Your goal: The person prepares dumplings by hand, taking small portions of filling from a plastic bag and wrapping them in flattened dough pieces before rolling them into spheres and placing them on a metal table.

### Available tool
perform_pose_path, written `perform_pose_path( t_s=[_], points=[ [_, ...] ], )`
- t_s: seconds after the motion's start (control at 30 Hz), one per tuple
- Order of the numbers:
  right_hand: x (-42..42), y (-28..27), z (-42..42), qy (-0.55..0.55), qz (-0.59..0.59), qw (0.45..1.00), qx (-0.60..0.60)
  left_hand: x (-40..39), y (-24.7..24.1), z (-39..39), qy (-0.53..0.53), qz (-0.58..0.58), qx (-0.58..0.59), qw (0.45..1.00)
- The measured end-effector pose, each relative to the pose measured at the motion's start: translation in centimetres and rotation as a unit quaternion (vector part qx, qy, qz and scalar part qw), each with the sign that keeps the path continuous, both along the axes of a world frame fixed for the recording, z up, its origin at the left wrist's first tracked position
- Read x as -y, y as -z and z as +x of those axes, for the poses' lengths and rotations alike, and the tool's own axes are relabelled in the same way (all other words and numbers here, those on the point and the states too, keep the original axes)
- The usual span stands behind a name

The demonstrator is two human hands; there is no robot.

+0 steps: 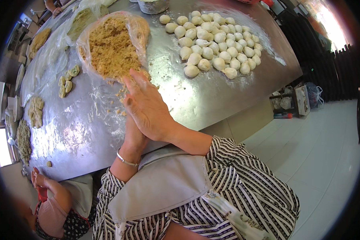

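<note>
My right hand (pixel 150 111) lies flat over my left hand (pixel 133 130), palm against palm, above the near edge of a metal table (pixel 195 102). Whether anything sits between the palms is hidden. A silver bangle (pixel 127 160) circles my left wrist. Just beyond my fingertips rests a plastic bag (pixel 142 33) folded back around a mound of crumbly yellow-brown filling (pixel 112 49). Loose crumbs (pixel 120 112) are scattered beside my hands. Farther right, many round white dough balls (pixel 208 52) form a cluster on floured metal.
Small dough pieces (pixel 68 79), a pale dough pile (pixel 36 112) and a greenish mass (pixel 24 142) lie to the left. Clear plastic sheeting (pixel 52 55) covers part of the table. A metal container (pixel 153 6) stands at the back. Another person's hands (pixel 39 178) are at lower left.
</note>
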State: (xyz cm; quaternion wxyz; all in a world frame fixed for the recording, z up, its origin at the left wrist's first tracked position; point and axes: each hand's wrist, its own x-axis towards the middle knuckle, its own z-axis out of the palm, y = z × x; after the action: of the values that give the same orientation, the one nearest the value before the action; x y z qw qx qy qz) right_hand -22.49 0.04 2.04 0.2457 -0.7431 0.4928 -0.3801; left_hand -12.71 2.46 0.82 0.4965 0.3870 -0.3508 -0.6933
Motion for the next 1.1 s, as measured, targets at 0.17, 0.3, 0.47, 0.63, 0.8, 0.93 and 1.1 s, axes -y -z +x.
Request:
perform_pose_path(
  t_s=[0.17, 0.3, 0.47, 0.63, 0.8, 0.93, 1.1],
  points=[
    [3.5, 2.1, -2.7, 0.151, -0.004, 0.986, 0.077, -1.7, -2.0, -0.4, 0.039, 0.032, 0.009, 0.999],
    [1.1, 1.0, -3.5, -0.023, 0.074, 0.991, 0.113, -1.6, -1.3, 1.2, 0.083, 0.081, -0.06, 0.992],
    [-0.3, 1.1, -5.7, -0.145, -0.07, 0.985, 0.06, -0.8, -0.6, 3.8, 0.085, 0.1, -0.059, 0.99],
    [-1.7, 0.5, -7.0, -0.121, 0.047, 0.99, 0.05, -0.5, -1.6, 3.3, 0.12, 0.045, 0.083, 0.988],
    [-1.3, 1.8, -8.2, -0.012, 0.161, 0.974, 0.156, 1.4, 1.4, 6.8, 0.156, 0.001, -0.113, 0.981],
    [-2.0, 4.4, -8.3, -0.061, 0.053, 0.987, 0.135, 3.9, -3.3, 3.0, 0.055, 0.079, -0.016, 0.995],
    [-2.9, 6.2, -6.8, -0.024, 0.077, 0.986, 0.147, 7.7, -1.5, 0.6, 0.242, 0.086, 0.007, 0.966]
  ],
)
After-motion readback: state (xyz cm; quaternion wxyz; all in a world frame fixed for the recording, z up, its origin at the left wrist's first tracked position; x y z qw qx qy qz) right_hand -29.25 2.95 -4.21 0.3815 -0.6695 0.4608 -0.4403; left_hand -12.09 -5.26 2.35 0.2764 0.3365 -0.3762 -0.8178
